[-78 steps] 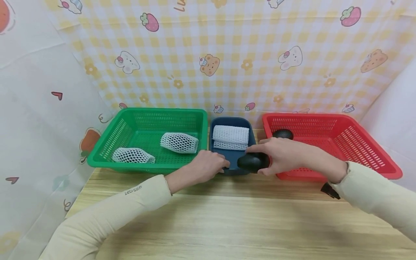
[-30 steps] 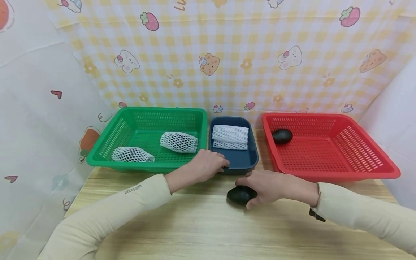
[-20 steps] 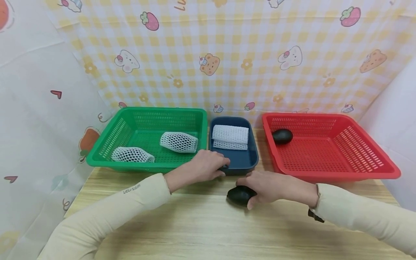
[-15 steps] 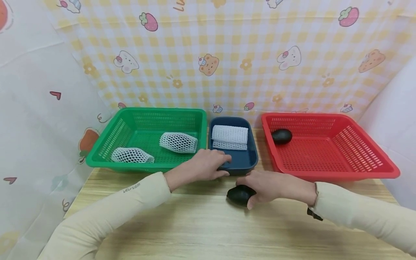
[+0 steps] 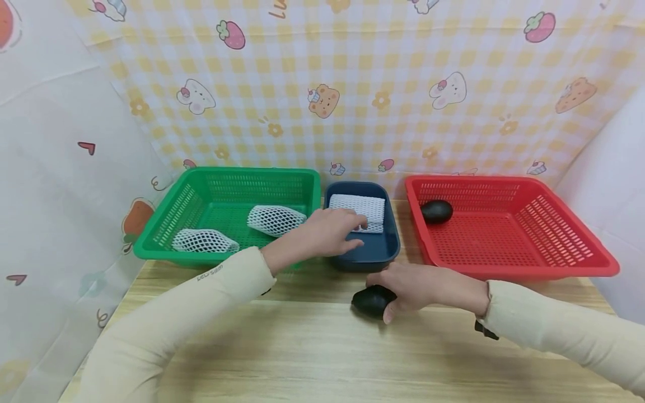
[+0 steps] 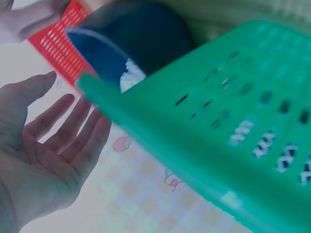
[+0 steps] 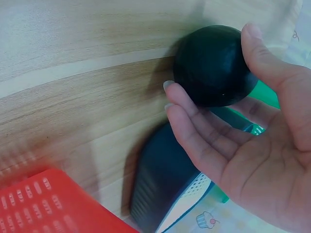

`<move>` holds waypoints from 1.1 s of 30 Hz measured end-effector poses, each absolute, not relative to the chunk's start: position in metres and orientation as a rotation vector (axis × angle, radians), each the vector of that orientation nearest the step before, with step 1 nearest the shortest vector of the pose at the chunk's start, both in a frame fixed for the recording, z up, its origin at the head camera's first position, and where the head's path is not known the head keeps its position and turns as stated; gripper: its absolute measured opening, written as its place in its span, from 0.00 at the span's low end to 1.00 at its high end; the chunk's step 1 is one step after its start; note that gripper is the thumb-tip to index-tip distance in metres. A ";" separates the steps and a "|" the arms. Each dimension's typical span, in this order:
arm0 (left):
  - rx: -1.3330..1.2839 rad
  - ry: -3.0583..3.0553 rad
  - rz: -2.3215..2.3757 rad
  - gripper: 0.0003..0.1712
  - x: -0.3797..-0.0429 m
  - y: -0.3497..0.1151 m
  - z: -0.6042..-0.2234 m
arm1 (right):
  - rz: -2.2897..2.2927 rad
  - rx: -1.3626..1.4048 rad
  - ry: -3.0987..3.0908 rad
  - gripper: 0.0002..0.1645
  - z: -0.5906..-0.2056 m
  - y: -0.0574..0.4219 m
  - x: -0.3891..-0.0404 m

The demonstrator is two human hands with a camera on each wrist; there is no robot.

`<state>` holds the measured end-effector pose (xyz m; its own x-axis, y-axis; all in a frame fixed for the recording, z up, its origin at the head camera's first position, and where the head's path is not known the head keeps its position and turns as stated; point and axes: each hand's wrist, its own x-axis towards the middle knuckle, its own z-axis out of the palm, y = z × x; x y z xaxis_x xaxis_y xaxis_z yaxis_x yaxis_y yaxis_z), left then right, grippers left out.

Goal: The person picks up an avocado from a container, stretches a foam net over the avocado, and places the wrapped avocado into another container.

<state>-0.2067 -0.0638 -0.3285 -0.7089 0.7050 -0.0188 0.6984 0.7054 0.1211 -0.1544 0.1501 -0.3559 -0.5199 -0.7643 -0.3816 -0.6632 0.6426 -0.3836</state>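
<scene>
My right hand (image 5: 410,288) grips a dark avocado (image 5: 372,302) at the table's middle, just in front of the small dark blue bin (image 5: 370,263). In the right wrist view, thumb and fingers curve round the avocado (image 7: 211,65). Over the bin's left side reaches my left hand (image 5: 330,232), its fingers loosely bent and holding nothing. Beneath and beyond it, white foam net sleeves (image 5: 370,207) lie stacked in the bin, partly hidden by the hand. From the left wrist, the left hand (image 6: 53,145) shows an empty palm near the green basket's rim.
The green basket (image 5: 227,257) on the left holds two white foam-netted items (image 5: 205,240) with dark showing through the mesh. On the right, a red basket (image 5: 504,271) holds another avocado (image 5: 436,211). A checked cloth (image 5: 353,123) hangs behind. Wooden table (image 5: 322,352) extends in front.
The right hand brought the avocado from above the bin's right front corner down to the table in front. My left hand left the bin's front edge and moved up over the bin, its fingers extending.
</scene>
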 end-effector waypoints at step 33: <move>1.016 2.831 0.100 0.22 -0.275 0.012 -0.300 | -0.290 -1.151 2.327 0.35 -0.358 0.152 -0.158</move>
